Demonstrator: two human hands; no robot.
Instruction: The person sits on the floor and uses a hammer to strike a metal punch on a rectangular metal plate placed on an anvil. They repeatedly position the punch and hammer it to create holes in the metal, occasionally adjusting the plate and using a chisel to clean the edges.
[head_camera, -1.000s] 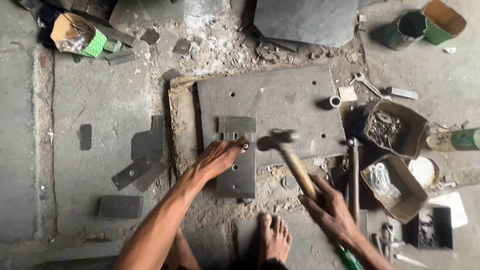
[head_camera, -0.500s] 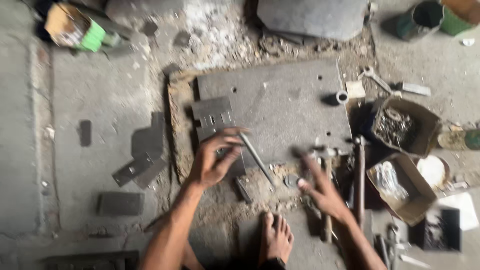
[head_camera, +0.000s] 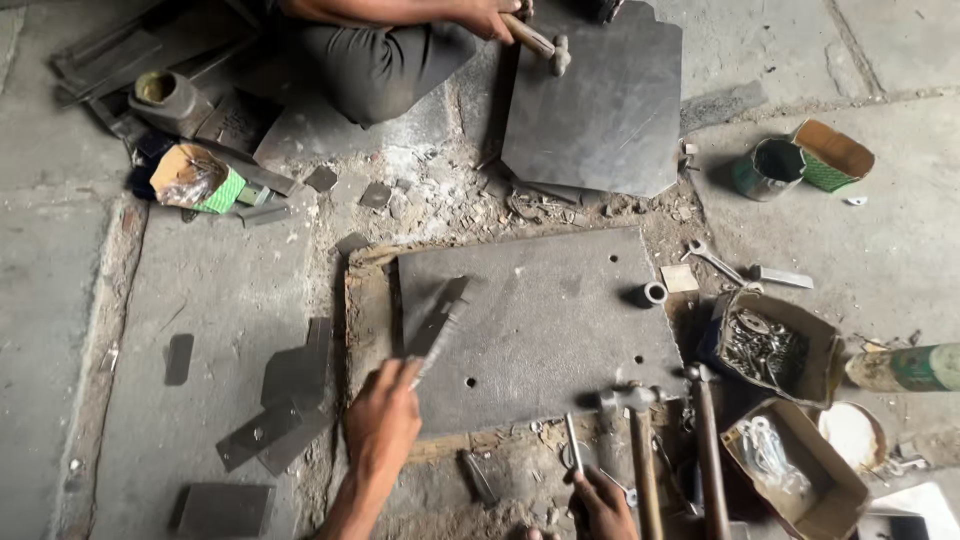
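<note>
Left hand (head_camera: 382, 428): my fingers grasp a blurred metal strip (head_camera: 438, 328), lower centre, over the steel plate (head_camera: 540, 320).
Right hand (head_camera: 604, 503): fingers pinch a thin punch (head_camera: 573, 446), bottom edge.

**Boxes and cans around the hands**

Right of the right hand (head_camera: 605, 500), two open brown cardboard boxes (head_camera: 775, 345) hold metal parts. Far up-right, a green can (head_camera: 768, 168). Far up-left of the left hand (head_camera: 380, 430), a crumpled green-and-brown packet (head_camera: 200, 180).

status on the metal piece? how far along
Done: hammers lie set down beside the steel plate. In hand: left hand lifts the flat metal piece off the plate; right hand holds a thin rod. Left: unclear.
</note>
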